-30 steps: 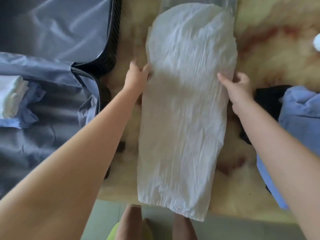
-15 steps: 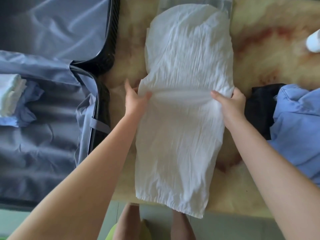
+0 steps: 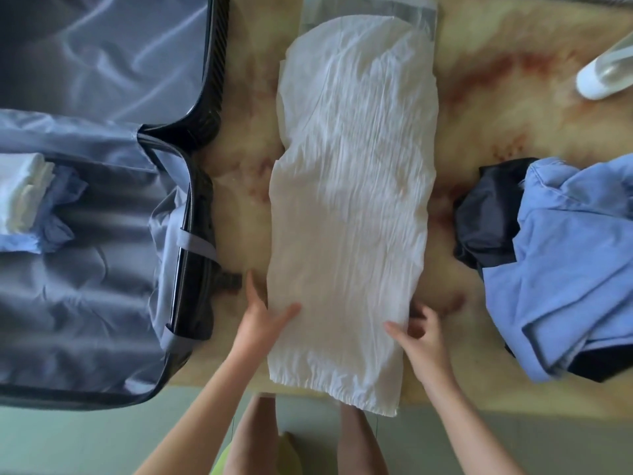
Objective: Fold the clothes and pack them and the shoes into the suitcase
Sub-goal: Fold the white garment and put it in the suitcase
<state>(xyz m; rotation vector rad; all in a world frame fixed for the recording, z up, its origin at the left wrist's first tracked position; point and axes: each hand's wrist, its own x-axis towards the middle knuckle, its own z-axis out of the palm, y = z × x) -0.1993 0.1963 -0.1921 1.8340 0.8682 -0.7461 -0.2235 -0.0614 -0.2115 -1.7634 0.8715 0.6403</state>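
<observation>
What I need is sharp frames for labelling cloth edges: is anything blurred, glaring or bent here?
Head view: the white garment shows crisp wrinkles in its far half, dimmer shade on its near half; the left hand and right hand look slightly soft; the suitcase lining carries bright sheen; the suitcase rim looks bowed by the wide-angle lens; the white shoe is blurred.

Marbled table (image 3: 513,97), white garment (image 3: 352,200), blue clothes (image 3: 565,252), suitcase (image 3: 102,269)

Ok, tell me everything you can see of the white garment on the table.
The white garment is thin, crinkled fabric, folded into a long strip. It lies flat along the table, near end hanging over the edge, far end on a plastic sheet. The left hand and right hand hold its side edges near the near end, thumbs on top.
</observation>
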